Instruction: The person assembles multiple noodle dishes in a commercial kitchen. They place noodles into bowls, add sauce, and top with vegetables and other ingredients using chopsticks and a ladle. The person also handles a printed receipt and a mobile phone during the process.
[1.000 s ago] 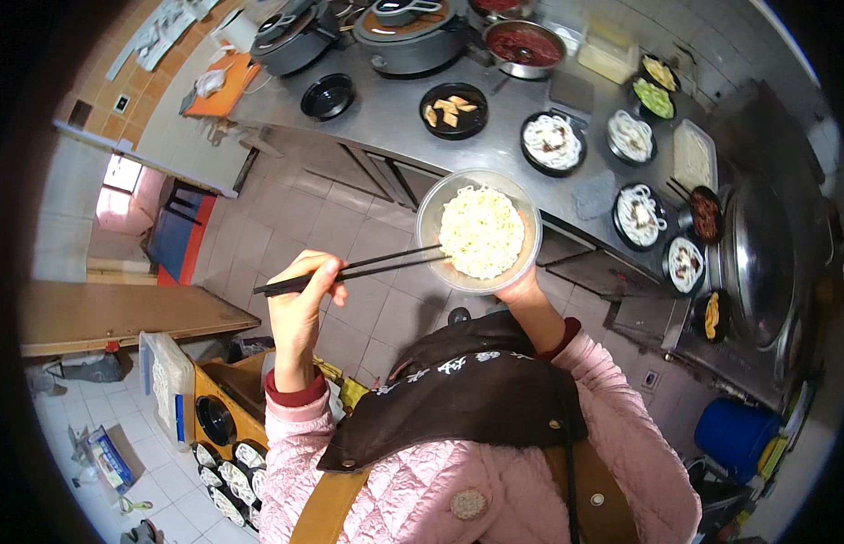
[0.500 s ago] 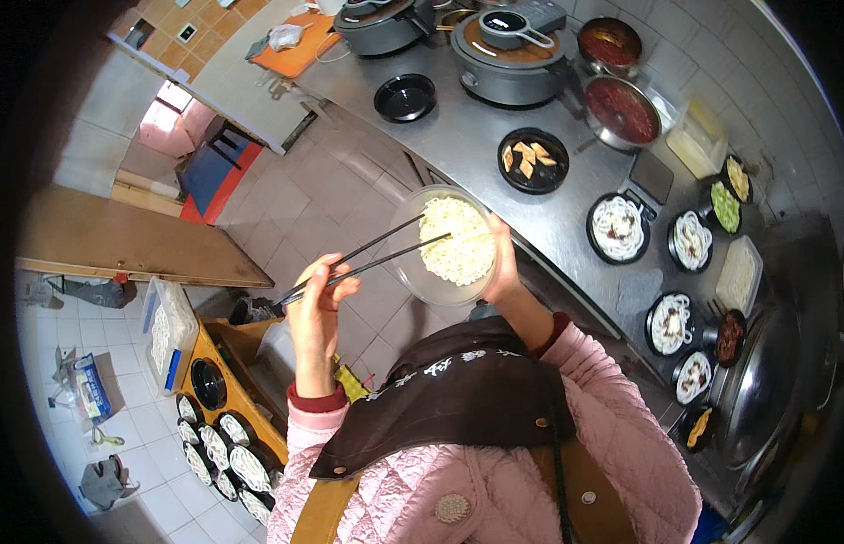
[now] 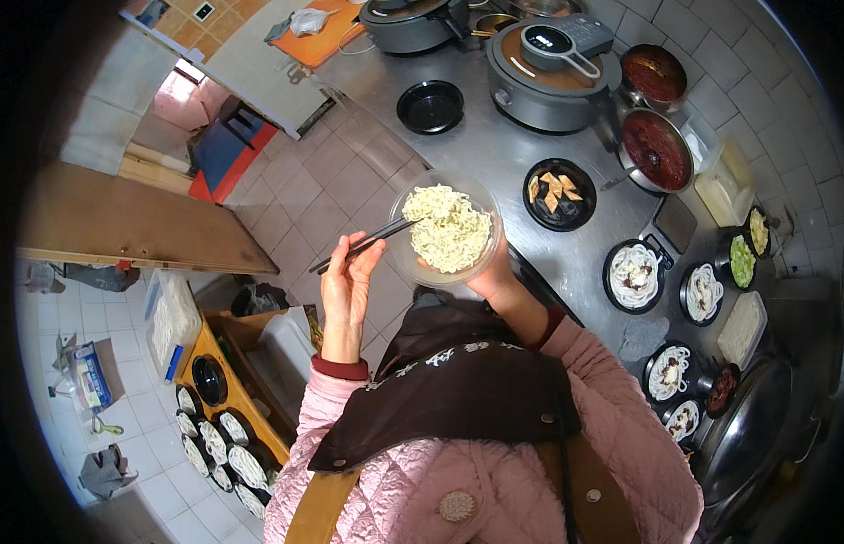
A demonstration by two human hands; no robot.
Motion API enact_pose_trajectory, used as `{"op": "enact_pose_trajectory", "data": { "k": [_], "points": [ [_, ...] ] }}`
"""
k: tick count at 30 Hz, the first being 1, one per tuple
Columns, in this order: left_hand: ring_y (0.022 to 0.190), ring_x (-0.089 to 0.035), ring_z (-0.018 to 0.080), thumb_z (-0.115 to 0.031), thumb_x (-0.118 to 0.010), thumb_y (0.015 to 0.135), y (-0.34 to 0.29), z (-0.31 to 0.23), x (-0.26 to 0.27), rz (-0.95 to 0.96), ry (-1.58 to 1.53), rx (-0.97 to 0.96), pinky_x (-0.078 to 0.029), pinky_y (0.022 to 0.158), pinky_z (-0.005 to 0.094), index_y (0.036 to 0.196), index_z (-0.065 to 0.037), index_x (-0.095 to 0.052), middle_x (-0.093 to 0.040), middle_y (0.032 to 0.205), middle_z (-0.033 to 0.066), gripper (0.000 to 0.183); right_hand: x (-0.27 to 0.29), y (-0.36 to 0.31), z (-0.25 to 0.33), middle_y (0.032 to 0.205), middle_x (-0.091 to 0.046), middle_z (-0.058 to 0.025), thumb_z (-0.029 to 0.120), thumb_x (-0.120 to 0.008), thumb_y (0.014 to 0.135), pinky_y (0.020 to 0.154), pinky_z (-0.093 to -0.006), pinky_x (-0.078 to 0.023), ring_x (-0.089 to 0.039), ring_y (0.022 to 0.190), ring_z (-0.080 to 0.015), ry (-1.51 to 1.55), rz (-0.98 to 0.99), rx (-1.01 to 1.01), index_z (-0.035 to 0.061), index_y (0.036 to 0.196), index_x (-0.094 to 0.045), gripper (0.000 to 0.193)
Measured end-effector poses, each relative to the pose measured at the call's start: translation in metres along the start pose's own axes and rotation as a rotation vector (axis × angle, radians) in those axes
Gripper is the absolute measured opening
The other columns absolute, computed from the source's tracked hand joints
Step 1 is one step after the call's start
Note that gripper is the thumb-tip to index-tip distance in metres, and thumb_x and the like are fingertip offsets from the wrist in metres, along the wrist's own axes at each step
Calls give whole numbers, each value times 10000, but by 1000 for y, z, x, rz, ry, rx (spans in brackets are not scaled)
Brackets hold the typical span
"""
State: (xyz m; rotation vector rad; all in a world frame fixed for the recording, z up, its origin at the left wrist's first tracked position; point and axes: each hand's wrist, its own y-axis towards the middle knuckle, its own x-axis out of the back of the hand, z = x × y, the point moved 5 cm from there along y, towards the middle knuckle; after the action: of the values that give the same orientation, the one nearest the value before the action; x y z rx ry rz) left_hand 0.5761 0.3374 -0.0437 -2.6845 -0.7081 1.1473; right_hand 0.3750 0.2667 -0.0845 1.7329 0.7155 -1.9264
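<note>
My left hand (image 3: 348, 288) grips a pair of black chopsticks (image 3: 363, 243), fingers closed round them. Their tips reach into pale yellow curly noodles (image 3: 451, 231). The noodles lie in a clear round plastic bowl (image 3: 399, 258), which my right hand (image 3: 496, 279) holds from the near right side, with some fingers under it. I hold the bowl in front of me, beside the edge of the steel counter (image 3: 368, 100).
On the counter stand a black bowl with fried pieces (image 3: 556, 186), an empty black bowl (image 3: 430, 106), a grey cooker (image 3: 549, 77), a pot of red sauce (image 3: 653, 150) and a bowl of white noodles (image 3: 632, 275). A wooden shelf (image 3: 227, 363) at left carries several filled bowls.
The chopsticks, spread apart before, are now closer together with tips in the noodles. My left hand has moved right toward the bowl. The view has shifted slightly.
</note>
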Motion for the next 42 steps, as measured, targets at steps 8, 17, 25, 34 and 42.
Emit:
{"op": "enact_pose_trajectory", "data": {
  "k": [8,17,25,34,42],
  "points": [
    [924,-694,330,-206,-541,997,79,-51,-25,246,7,43,-593,850,377,1148,69,-584,-677,1031,212,317,4,83,2,1360,-545,-95,255,-679,852,1025,-502,-435,-529,1239,-321,-260,-23,172,101,1410,-428,631],
    [659,-621,159,-94,-625,942,165,-157,-31,484,766,-244,-511,614,278,1051,66,-661,-633,884,97,197,8,159,-17,1311,-582,-86,498,-344,993,1030,-486,-432,-542,1219,-301,146,-313,434,99,1350,-507,559],
    [758,-710,298,-200,-498,1013,248,-96,-13,449,492,108,-594,703,373,1092,128,-578,-676,957,237,347,-7,192,-34,1451,-456,-104,582,-403,949,1081,-583,-333,-431,1323,-337,106,-229,443,165,1430,-428,636],
    [800,-710,349,-185,-498,1008,259,-109,-35,503,362,80,-612,734,419,1060,110,-589,-677,945,249,312,8,194,-14,1454,-438,-105,564,-386,958,1061,-589,-355,-433,1305,-333,126,-199,497,158,1418,-441,616],
    [820,-709,341,-205,-490,1013,250,-118,-81,590,358,-28,-617,746,419,1069,101,-586,-674,969,246,326,11,192,15,1445,-442,-116,576,-387,961,1038,-579,-390,-450,1294,-344,108,-181,520,150,1442,-403,643]
  ]
}}
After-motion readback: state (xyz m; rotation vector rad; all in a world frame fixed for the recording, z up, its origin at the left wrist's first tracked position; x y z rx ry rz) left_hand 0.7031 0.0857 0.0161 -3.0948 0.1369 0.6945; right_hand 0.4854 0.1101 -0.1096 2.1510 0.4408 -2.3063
